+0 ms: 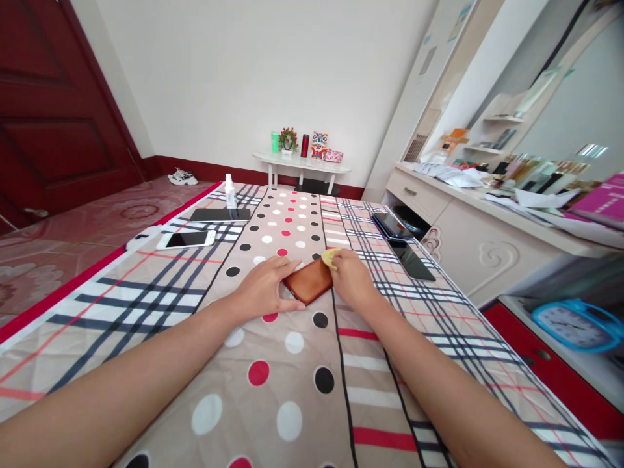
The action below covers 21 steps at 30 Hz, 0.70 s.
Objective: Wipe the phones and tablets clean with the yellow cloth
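Observation:
An orange-brown phone (309, 281) with a dark red edge lies at a slant on the patterned bed cover. Around its left end, my left hand (266, 286) grips it, thumb at the near edge and fingers at the far one. My right hand (351, 276) pinches a pale yellow sponge pad (330, 259) against the phone's far right corner. Left of the hands rest a white phone (188, 239), a black tablet (219, 215) and a white spray bottle (230, 193) standing upright. To the right lie a dark phone (412, 260) and another dark device (391, 226).
A low white table (302, 162) with a plant and ornaments stands beyond the bed. Along the right runs a dresser (482, 227) crowded with papers and bottles. Nearer, a blue clock (578, 325) sits on a red-fronted cabinet (550, 370). White shoes (182, 177) are on the floor.

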Available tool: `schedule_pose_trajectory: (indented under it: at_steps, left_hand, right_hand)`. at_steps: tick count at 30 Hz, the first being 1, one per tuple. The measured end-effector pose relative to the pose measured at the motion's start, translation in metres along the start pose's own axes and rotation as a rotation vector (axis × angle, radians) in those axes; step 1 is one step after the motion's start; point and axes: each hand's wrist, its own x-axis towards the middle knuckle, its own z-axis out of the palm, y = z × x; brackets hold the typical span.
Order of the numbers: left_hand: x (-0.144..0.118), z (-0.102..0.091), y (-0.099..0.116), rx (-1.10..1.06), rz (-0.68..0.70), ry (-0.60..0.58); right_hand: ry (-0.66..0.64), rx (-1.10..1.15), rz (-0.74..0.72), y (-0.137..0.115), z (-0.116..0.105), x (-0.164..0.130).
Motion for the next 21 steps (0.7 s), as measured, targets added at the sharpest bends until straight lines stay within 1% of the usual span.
schedule_pose_trajectory:
  at_steps: [3, 5, 7, 8, 10, 14, 16, 17, 18, 19, 21]
  left_hand:
    - [-0.001, 0.0, 0.003, -0.005, -0.047, 0.033]
    - [-0.001, -0.001, 0.006, 0.018, -0.079, 0.041]
    - [-0.002, -0.003, 0.01, 0.037, -0.102, 0.042]
    - [-0.002, -0.004, 0.011, 0.032, -0.109, 0.046]
    - [-0.002, -0.005, 0.015, -0.006, -0.116, 0.052]
    - [-0.001, -0.006, 0.017, -0.059, -0.133, 0.039]
    - [-0.001, -0.006, 0.017, -0.069, -0.133, 0.037]
    - [-0.001, -0.005, 0.016, -0.078, -0.132, 0.04]
    - [0.0, -0.004, 0.015, -0.088, -0.133, 0.044]
    - [0.0, -0.004, 0.015, -0.099, -0.138, 0.049]
    - [0.0, -0.002, 0.014, -0.116, -0.151, 0.063]
  right_hand:
    - [-0.117, 0.147, -0.178, -0.033, 0.013, -0.014]
    - [-0.162, 0.221, -0.309, -0.053, 0.018, -0.022]
    - [-0.189, 0.261, -0.394, -0.061, 0.018, -0.026]
    - [-0.197, 0.267, -0.406, -0.059, 0.016, -0.024]
    - [-0.194, 0.259, -0.38, -0.044, 0.013, -0.017]
    - [-0.082, 0.168, -0.161, 0.008, 0.009, 0.004]
    - [-0.069, 0.103, -0.043, 0.024, 0.011, 0.008]
    - [-0.061, 0.094, -0.025, 0.026, 0.013, 0.008]
    - [-0.051, 0.107, -0.043, 0.025, 0.014, 0.007]
    - [-0.038, 0.142, -0.098, 0.02, 0.016, 0.005]
    - [-0.031, 0.244, -0.262, 0.005, 0.017, 0.0]
